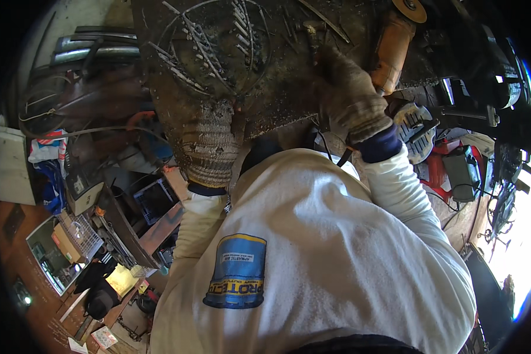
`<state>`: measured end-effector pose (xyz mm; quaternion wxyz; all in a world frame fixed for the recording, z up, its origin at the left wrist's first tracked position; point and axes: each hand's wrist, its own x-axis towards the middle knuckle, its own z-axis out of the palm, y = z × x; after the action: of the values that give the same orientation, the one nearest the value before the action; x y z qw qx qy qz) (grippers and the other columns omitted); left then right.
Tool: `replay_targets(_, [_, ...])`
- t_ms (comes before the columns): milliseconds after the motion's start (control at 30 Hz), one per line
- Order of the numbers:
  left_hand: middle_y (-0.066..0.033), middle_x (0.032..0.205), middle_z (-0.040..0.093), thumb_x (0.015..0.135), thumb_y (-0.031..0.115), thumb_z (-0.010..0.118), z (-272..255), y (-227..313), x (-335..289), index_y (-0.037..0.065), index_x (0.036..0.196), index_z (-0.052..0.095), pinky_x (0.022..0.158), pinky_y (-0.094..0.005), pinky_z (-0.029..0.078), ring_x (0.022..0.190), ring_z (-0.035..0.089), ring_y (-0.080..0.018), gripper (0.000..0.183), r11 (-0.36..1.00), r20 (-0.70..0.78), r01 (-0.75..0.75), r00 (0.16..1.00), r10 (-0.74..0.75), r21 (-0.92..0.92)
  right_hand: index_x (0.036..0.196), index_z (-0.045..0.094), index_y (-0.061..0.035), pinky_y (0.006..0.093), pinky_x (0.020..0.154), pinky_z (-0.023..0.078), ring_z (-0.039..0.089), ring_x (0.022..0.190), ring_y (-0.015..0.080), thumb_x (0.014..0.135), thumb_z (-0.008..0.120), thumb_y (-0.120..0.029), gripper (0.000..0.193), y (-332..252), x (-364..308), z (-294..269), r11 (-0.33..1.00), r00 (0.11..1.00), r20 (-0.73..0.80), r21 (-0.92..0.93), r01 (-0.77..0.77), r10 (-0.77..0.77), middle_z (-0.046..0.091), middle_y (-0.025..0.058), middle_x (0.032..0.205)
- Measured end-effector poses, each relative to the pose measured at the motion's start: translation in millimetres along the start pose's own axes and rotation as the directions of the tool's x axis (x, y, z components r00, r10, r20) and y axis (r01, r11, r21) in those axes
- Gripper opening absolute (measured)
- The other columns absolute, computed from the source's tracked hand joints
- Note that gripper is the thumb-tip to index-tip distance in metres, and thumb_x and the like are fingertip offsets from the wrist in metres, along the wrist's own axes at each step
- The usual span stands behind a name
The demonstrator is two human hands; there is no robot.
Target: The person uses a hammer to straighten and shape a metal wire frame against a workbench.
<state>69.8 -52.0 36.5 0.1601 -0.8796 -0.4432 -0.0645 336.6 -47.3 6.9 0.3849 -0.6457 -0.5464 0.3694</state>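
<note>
My left hand (209,138), in a worn knitted glove, rests at the near edge of a dark workbench (283,88). Right beyond its fingertips lies a round wire frame (266,59) with rows of short metal rods (202,44) inside it. Shadow hides how those fingers are bent. My right hand (351,91), gloved too, is closed over the bench to the right of the frame. A hammer-like tool (314,28) with a brass-coloured crosswise head sticks out beyond its fingers; the grip is dark and partly hidden.
An orange angle grinder (392,53) with a disc (411,9) lies right of my right hand. Loose rods (330,23) lie at the far side of the bench. A cable (82,134) runs in from the left. Cluttered shelves (141,230) stand lower left; a red machine (439,174) sits at right.
</note>
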Motion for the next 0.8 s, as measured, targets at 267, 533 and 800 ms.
replay_targets(267, [-0.0105, 0.106, 0.072, 0.094, 0.033, 0.067, 36.1, -18.8, -18.9, 0.013, 0.105, 0.072, 0.081, -0.0423, 0.056, 0.092, 0.07, -0.0302, 0.024, 0.991, 0.058, 0.042, 0.997, -0.05, 0.127, 0.135, 0.049, -0.0052, 0.0505, 0.086, 0.055, 0.067, 0.104, 0.041, 0.086, 0.072, -0.045, 0.068, -30.1, -14.4, 10.5, 0.81, 0.997, -0.071, -0.586, -0.01, -0.039, 0.067, 0.023, 0.113])
replay_targets(533, [-0.0126, 0.096, 0.072, 0.093, 0.038, 0.07, 33.2, -52.2, -8.7, 0.01, 0.103, 0.071, 0.08, -0.045, 0.055, 0.09, 0.07, -0.0336, 0.03, 0.853, 0.128, 0.271, 0.963, -0.239, -0.445, 0.14, 0.052, -0.009, 0.0492, 0.088, 0.055, 0.067, 0.106, 0.0408, 0.084, 0.072, -0.044, 0.069, -31.5, -9.3, 17.8, 0.747, 0.974, -0.074, -0.631, -0.21, 0.212, 0.068, 0.0229, 0.115])
replay_targets(800, [-0.0128, 0.1, 0.072, 0.095, 0.046, 0.062, 53.9, -63.2, -16.9, 0.01, 0.108, 0.07, 0.082, -0.0448, 0.055, 0.093, 0.069, -0.0335, 0.039, 0.968, 0.06, 0.075, 0.996, -0.062, -0.239, 0.132, 0.056, -0.0073, 0.0473, 0.087, 0.054, 0.069, 0.102, 0.04, 0.085, 0.072, -0.04, 0.059, -37.8, 1.5, 19.0, 0.697, 0.946, -0.049, -0.663, -0.271, 0.321, 0.07, 0.0223, 0.109])
